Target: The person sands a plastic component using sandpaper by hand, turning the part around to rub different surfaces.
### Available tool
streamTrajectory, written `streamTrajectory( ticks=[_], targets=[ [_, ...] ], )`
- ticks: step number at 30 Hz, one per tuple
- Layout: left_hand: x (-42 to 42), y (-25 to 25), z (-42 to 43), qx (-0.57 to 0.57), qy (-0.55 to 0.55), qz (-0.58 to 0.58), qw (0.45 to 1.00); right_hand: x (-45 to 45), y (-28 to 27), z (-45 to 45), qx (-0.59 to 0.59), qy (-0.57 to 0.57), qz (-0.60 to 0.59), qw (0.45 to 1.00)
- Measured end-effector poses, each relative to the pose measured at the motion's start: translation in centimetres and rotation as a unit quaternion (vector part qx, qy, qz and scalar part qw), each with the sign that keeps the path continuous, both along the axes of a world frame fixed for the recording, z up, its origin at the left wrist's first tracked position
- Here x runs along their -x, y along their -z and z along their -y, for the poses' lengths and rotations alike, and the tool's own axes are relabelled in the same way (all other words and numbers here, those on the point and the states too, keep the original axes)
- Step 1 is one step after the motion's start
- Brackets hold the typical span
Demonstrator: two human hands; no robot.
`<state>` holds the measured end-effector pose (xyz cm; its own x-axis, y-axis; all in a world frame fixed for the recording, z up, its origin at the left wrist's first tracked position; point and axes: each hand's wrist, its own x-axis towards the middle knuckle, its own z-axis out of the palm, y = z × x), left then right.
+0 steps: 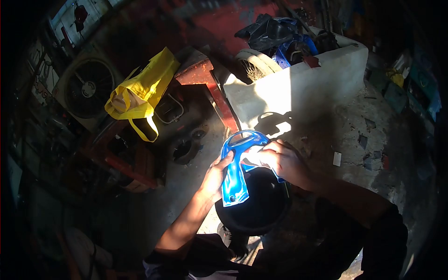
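Note:
A glossy blue curved part (235, 182) with an oval opening at its top is held up in front of me, over a round black container. My left hand (215, 178) grips its left side, with the thumb on its face. At its right side my right hand (281, 161) is closed, fingers bent, against a whitish piece (253, 156) that looks like cloth and rests on the blue surface. Strong sunlight washes out some of the detail there. A small dark round spot shows near the part's lower left end.
The round black container (254, 205) is below my hands. A yellow bag (149, 86) lies on a red metal frame (203, 72) at the left, near a fan (88, 86). A pale concrete trough (322, 79) with a wheel and dark items stands behind. Fragments litter the right floor.

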<state>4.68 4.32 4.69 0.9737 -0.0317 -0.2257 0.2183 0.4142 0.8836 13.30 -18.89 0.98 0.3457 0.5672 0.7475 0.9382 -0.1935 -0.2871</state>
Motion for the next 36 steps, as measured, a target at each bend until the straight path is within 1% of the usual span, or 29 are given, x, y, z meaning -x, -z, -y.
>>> streamTrajectory(
  ticks=[1,3,5,7,8,11,12,13,15,16,17,19,20,21,23,24,25,27,29,31,33,35,36],
  targets=[
    [0.2,0.1,-0.2,0.002,-0.007,-0.003,1.0,0.4,-0.2,-0.1,0.002,-0.007,-0.003,1.0],
    [0.7,0.2,-0.3,0.06,-0.006,0.008,0.998,1.4,-0.8,-0.4,0.073,0.046,0.043,0.995],
    [1.1,0.0,-0.5,0.05,-0.03,-0.002,0.998,1.8,-1.1,-0.2,0.091,0.03,0.031,0.995],
    [1.8,-0.9,-0.3,0.051,-0.019,-0.001,0.999,2.3,-1.4,-0.5,0.118,0.056,0.025,0.991],
    [1.9,-0.9,0.0,0.07,-0.02,-0.014,0.997,2.0,-1.2,-0.7,0.133,0.056,0.024,0.989],
    [2.2,-0.7,0.4,0.059,0.004,0.001,0.998,0.3,0.4,-1.0,0.074,0.116,0.019,0.99],
    [2.3,-0.8,0.5,0.056,0.0,-0.01,0.998,0.0,0.6,-0.9,0.067,0.146,0.036,0.986],
    [2.5,-0.8,0.5,0.057,0.0,-0.012,0.998,-0.3,0.9,-1.0,0.068,0.146,0.034,0.986],
    [2.4,-0.9,0.6,0.076,0.011,0.01,0.997,-0.6,1.3,-1.2,0.087,0.096,0.089,0.988],
    [2.3,-0.8,0.7,0.078,0.012,0.01,0.997,1.2,-0.6,-1.1,0.081,0.069,0.072,0.992],
    [2.1,-0.8,0.9,0.087,-0.003,0.013,0.996,2.0,-0.6,-1.2,0.107,0.049,0.112,0.987],
    [1.9,-0.6,1.2,0.103,-0.036,0.019,0.994,3.1,-0.5,-1.5,0.11,0.017,0.145,0.983],
    [1.8,-0.3,1.1,0.097,-0.043,0.017,0.994,3.0,-0.8,-1.6,0.097,0.018,0.135,0.986],
    [1.7,-0.4,1.1,0.098,-0.044,0.016,0.994,3.0,-1.4,-1.4,0.093,0.062,0.139,0.984],
    [1.7,-0.8,1.1,0.051,-0.005,0.011,0.999,2.1,-1.5,-1.3,0.01,0.122,0.097,0.988],
    [1.9,-1.4,1.8,0.016,-0.012,0.023,1.0,1.8,-2.0,-1.0,0.007,0.143,0.112,0.983],
    [1.9,-1.4,2.1,0.018,-0.011,0.022,1.0,1.4,-1.8,-0.9,0.009,0.143,0.111,0.983],
    [1.8,-1.3,2.6,0.014,-0.001,0.014,1.0,1.1,-1.5,-0.7,0.011,0.11,0.116,0.987],
    [1.8,-1.0,2.8,0.012,0.004,0.006,1.0,1.1,-1.6,-0.6,0.003,0.123,0.117,0.985],
    [1.6,-0.8,2.8,0.046,0.022,0.002,0.999,0.8,-2.2,-0.4,0.013,0.146,0.111,0.983],
    [1.5,-0.8,2.9,0.055,0.025,-0.003,0.998,1.2,-3.1,0.2,0.017,0.13,0.124,0.984],
    [1.5,-1.0,3.0,0.065,0.028,-0.008,0.997,1.0,-4.0,0.6,0.008,0.123,0.178,0.976],
    [1.5,-1.1,2.9,0.075,0.038,-0.015,0.996,0.7,-4.2,0.7,0.01,0.122,0.177,0.977]
  ],
)
